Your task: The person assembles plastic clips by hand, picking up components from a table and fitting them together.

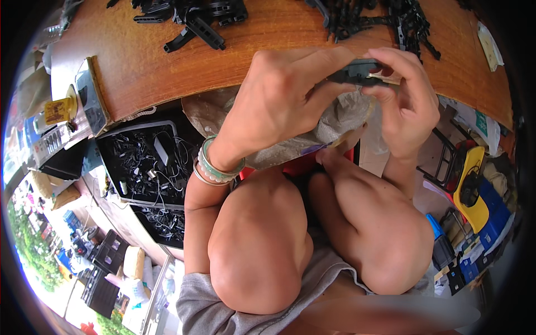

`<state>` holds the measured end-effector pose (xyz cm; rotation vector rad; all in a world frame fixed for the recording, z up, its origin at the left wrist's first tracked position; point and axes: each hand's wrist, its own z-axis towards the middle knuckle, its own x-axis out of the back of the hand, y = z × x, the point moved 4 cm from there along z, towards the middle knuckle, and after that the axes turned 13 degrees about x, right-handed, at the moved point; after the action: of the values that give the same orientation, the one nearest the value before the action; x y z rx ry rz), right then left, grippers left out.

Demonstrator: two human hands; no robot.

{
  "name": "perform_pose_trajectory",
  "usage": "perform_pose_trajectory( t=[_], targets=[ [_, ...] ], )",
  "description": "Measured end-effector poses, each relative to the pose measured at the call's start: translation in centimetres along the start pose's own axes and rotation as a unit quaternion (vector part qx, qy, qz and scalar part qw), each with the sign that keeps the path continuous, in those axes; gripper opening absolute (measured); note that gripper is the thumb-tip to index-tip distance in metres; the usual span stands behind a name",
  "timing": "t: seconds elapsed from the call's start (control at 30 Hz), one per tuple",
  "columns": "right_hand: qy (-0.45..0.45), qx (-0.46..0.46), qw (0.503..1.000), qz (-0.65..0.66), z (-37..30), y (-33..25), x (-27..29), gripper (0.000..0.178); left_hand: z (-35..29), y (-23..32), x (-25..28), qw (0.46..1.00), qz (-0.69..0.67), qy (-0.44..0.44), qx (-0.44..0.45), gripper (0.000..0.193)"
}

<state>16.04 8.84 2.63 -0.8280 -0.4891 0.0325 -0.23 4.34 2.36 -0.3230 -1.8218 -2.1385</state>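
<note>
Both my hands are raised at the near edge of the wooden table (139,67), holding a dark plastic piece (357,71) between them. My left hand (279,103), with a green bangle and a pale bracelet at its wrist, pinches the piece's left end. At the other end, the fingertips and thumb of my right hand (410,103) close round it, near a small reddish and pale spot. Fingers cover much of the piece, so its exact kind cannot be made out.
Black plastic parts (204,30) lie piled on the table, with another heap (379,25) farther right. Left below the table stands a black crate (111,167) of small parts and cables. A grey sack (279,153) hangs under the edge. A yellow chair (473,206) stands right.
</note>
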Motion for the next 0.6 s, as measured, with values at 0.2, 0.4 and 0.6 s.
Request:
perform_pose_trajectory(
  t=[0.2, 0.4, 0.6],
  targets=[
    [0.018, 0.057, 0.998, -0.015, -0.2, 0.1, 0.2, 0.03, 0.5, -0.1, -0.1, 0.999, 0.033, -0.002, -0.037, 0.028],
    [-0.061, -0.014, 0.997, 0.038, 0.3, 1.0, 0.9, 0.025, 0.3, -1.5, 0.2, 0.995, -0.042, -0.081, 0.038, 0.026],
    [-0.087, 0.145, 0.971, -0.169, 1.1, 5.1, 1.2, 0.016, 4.4, -1.8, 0.9, 0.993, 0.107, 0.027, -0.047, 0.026]
  ],
)
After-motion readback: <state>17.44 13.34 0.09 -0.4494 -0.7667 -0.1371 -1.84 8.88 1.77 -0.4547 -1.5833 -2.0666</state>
